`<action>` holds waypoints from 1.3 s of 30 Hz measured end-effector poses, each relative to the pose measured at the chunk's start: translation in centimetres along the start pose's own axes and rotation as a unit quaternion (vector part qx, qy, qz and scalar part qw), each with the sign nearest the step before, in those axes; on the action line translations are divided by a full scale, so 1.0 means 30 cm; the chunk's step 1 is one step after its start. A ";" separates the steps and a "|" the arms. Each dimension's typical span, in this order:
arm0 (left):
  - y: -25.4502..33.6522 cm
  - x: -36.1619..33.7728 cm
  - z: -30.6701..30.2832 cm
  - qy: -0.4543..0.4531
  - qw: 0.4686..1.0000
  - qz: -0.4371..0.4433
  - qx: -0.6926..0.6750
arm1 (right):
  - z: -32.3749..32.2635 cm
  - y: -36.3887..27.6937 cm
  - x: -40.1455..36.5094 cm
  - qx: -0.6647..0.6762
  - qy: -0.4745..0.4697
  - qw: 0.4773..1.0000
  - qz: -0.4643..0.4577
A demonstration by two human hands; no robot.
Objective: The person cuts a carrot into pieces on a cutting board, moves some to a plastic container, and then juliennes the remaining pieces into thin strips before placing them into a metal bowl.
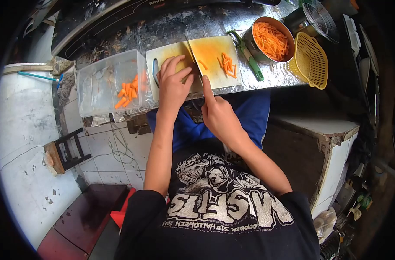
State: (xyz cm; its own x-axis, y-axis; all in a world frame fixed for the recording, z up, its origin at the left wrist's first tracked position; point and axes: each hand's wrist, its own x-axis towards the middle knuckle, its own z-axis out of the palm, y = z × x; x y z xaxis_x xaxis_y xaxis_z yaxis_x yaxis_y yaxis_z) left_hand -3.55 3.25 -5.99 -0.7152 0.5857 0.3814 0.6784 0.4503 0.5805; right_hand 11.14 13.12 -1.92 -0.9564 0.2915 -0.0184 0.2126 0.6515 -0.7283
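Observation:
A knife [192,51] stands nearly edge-on over the cutting board [210,45]. My right hand [223,119] is closed round its handle, with the index finger stretched along the back of the blade. To the left of the blade, my left hand [175,82] presses down on the board with bent fingers; whatever lies under the fingertips is hidden. Just right of the blade is a small carrot piece [203,65]. A little pile of carrot sticks [227,66] rests at the board's right side.
Left of the board, a clear plastic container [89,97] holds carrot chunks [127,93]. On the right are a green-handled peeler [251,63], a metal pot [251,43] of carrot strips [270,40] and a yellow basket [311,63]. A stove [119,24] stands behind.

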 end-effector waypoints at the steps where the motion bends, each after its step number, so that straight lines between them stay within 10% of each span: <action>1: 0.000 -0.001 -0.002 -0.001 1.000 -0.001 -0.004 | 0.008 0.006 0.024 0.001 -0.002 1.000 -0.001; 39: -0.010 0.002 0.012 0.029 0.999 -0.004 -0.014 | -0.054 0.019 0.123 0.019 0.062 0.996 -0.063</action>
State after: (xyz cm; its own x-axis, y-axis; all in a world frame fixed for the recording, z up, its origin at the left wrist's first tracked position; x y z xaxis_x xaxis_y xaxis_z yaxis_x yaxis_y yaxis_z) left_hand -3.73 3.38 -6.39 -0.7299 0.5419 0.4167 0.6680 0.4362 0.6029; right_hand 8.07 15.70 -1.29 -0.9424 0.2950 0.1575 0.0827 0.6620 -0.7449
